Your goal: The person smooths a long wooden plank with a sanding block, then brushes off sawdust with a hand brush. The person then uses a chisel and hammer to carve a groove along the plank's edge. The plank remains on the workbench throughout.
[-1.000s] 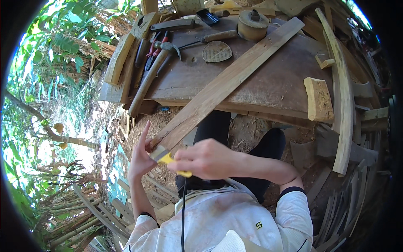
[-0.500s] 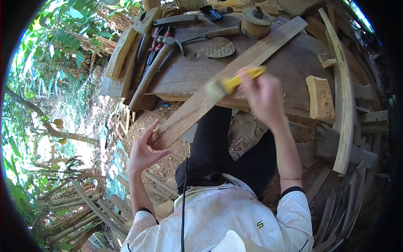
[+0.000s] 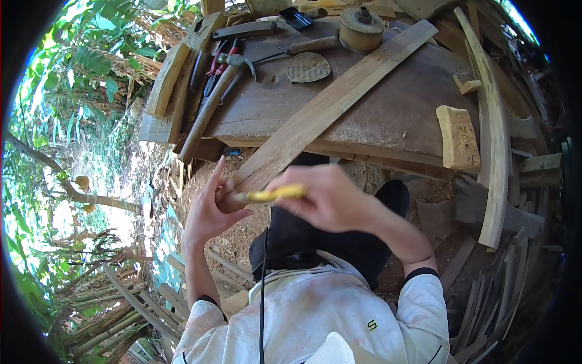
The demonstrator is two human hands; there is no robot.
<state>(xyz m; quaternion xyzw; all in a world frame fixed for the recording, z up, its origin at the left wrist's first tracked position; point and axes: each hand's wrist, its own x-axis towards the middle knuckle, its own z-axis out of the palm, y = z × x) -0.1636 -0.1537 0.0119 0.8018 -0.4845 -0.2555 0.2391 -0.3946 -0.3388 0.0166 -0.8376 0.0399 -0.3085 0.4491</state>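
Observation:
A long wooden board (image 3: 336,98) lies slanted across the workbench, its near end jutting over the front edge toward me. My left hand (image 3: 207,212) holds that near end, thumb and index finger spread to either side; its other fingers are mostly hidden by the wood. In my right hand (image 3: 330,197) is a flat paintbrush (image 3: 276,194) with a yellow handle. Its bristle end points left, close to the board's near end and my left palm; the bristles are blurred, so contact is hard to make out.
On the workbench (image 3: 388,124) lie a claw hammer (image 3: 212,109), red-handled pliers (image 3: 216,67), a round flat piece (image 3: 308,67) and a round metal canister (image 3: 361,30). A wood block (image 3: 458,138) and a long curved strip (image 3: 494,145) are at the right. Wood scraps and shavings cover the ground.
My right hand has swept the paintbrush down and left along the board, from its middle to its near end. The left hand stays at that end.

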